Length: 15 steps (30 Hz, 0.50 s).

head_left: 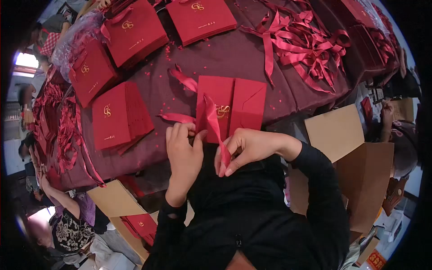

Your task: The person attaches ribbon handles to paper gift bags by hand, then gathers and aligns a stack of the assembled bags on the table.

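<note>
So the table was draped in a dark maroon cloth (216,58) with little red specks scattered around, and the red bag (238,108) I was on lay right in front of me at the cloth's near edge. My right hand (247,148) had a ribbon (211,114) pinched between thumb and fingertips, just below the bag. My left hand (184,146) was at the bag's lower left corner, fingers curled, thumb against it; can't tell if they were really gripping. No knot or bow that I could see, so I'd call this one half done at best. The stack of bags (110,119) left of it showed no ribbon, though the farther stack (135,36), up and left of it, had some at its top edge. Up and right of it sat a big loose ribbon pile (308,49), so plenty left, I reckon.
</note>
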### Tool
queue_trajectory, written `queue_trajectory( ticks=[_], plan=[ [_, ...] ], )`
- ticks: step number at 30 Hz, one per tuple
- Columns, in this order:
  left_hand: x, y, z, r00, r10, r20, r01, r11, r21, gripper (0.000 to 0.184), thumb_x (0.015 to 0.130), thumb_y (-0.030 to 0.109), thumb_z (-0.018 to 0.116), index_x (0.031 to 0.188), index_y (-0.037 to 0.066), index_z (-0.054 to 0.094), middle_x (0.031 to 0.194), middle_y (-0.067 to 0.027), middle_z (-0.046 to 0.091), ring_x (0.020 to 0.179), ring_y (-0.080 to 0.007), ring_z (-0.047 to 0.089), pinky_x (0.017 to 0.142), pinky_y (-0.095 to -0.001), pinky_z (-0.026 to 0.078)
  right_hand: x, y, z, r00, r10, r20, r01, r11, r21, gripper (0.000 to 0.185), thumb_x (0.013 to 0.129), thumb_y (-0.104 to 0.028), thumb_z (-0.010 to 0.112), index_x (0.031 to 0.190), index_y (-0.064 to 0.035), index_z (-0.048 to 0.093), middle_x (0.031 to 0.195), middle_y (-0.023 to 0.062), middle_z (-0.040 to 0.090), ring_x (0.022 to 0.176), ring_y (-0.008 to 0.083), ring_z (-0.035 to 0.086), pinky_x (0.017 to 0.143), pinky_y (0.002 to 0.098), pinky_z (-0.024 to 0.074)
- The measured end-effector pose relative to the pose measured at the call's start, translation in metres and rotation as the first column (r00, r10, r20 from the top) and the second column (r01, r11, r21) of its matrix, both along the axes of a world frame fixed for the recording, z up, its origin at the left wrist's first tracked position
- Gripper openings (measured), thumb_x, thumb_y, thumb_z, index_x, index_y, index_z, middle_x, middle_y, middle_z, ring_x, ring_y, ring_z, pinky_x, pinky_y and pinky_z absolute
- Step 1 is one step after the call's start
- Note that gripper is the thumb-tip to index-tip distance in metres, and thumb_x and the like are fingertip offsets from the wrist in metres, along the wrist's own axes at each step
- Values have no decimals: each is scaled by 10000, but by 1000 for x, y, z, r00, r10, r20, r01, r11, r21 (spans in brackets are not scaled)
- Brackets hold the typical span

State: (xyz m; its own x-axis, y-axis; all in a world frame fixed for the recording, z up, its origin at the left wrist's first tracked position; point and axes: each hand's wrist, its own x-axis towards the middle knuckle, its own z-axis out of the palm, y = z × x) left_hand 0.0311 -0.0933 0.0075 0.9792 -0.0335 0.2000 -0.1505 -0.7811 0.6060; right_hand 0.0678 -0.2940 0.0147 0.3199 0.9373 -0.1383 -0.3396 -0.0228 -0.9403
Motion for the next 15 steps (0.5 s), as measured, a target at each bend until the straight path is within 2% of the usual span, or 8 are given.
queue_trajectory(
  ticks=[1,3,4,6,7,11,13,15],
  plan=[
    [0,0,0,1000,10,-22,-11,999,-39,188,776,39,714,905,10,581,815,-108,545,795,-288,513,709,-384,414,-2,1,-4,990,-101,96,85,984,158,152,823,-66,749,967,-19,745,898,58,706,879,157,633,799,272,490],
    [1,0,0,999,20,-46,-24,997,-79,176,774,40,718,882,11,582,800,-104,540,793,-284,513,708,-379,415,2,0,-1,939,-260,224,227,960,162,124,826,-66,744,939,-17,751,845,62,688,904,162,603,803,296,478],
    [1,0,0,997,33,-66,-42,990,-131,175,775,41,722,884,11,588,799,-97,541,781,-267,507,703,-362,417,1,2,-3,911,-382,154,343,911,228,112,862,-79,713,939,-1,739,803,50,666,784,126,601,726,276,487],
    [0,0,-1,995,48,-87,-63,981,-184,174,775,42,726,886,12,595,798,-91,542,769,-249,502,698,-345,418,3,-3,12,887,-460,41,462,880,-107,129,907,-85,664,973,13,717,805,50,663,685,93,597,648,241,487],
    [-1,0,-4,992,60,-115,-92,952,-293,175,783,43,729,905,12,606,797,-78,543,748,-217,490,683,-319,416,1,0,7,851,-524,23,525,849,-58,148,943,-79,614,1017,20,695,821,54,677,637,74,603,607,209,489],
    [-5,2,-4,975,81,-206,-167,878,-449,190,808,42,730,971,13,638,793,-41,544,698,-133,449,631,-254,400,-10,13,-1,744,-664,-74,664,747,-22,145,936,-28,602,1044,20,687,882,73,685,715,103,645,665,219,522],
    [-7,3,-7,974,81,-210,-174,861,-477,191,812,47,733,978,11,645,789,-34,540,693,-122,442,625,-247,396,-13,20,0,608,-788,-100,794,604,68,151,905,26,620,1040,26,687,960,94,683,789,126,664,717,237,540],
    [-8,3,-8,973,80,-217,-181,845,-503,192,817,51,736,984,8,652,785,-27,536,687,-111,435,618,-240,391,-16,22,-13,595,-804,2,796,590,133,167,876,50,642,1033,22,692,996,107,679,816,142,668,736,249,543]
  ],
)
